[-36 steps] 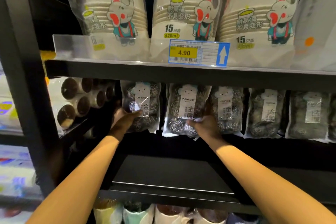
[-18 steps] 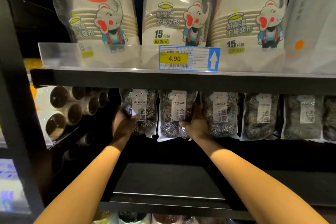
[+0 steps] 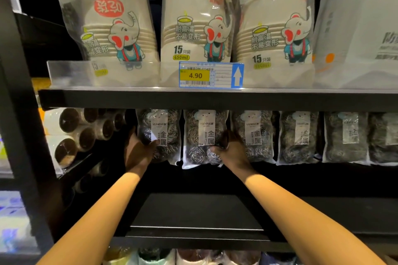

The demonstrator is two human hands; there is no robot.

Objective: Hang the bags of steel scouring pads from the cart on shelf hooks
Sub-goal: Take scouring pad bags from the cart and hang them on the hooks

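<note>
Left hand (image 3: pixel 139 153): grips the lower left of the leftmost bag (image 3: pixel 167 127), thumb across its front, fingers hidden behind.
Right hand (image 3: pixel 231 153): curled round the lower right edge of the second bag (image 3: pixel 201 135), thumb on the front.
Bags' place: both hang in a row just under the upper shelf (image 3: pixel 215 100), beside the other bags (image 3: pixel 299 135) to the right; the hooks are hidden by the shelf edge.
Bag labels: white strips reading "金属".
Price tag (image 3: pixel 211 75): "4.90" on yellow, white arrow pointing up.
Bowl packs (image 3: pixel 193 23): on the upper shelf, cartoon elephant, "乐享纸碗", "15只装", "650ml".
Left side: wrapped rolls (image 3: pixel 81 129), ends facing out.
Below: dark lower shelf (image 3: pixel 198 211).
</note>
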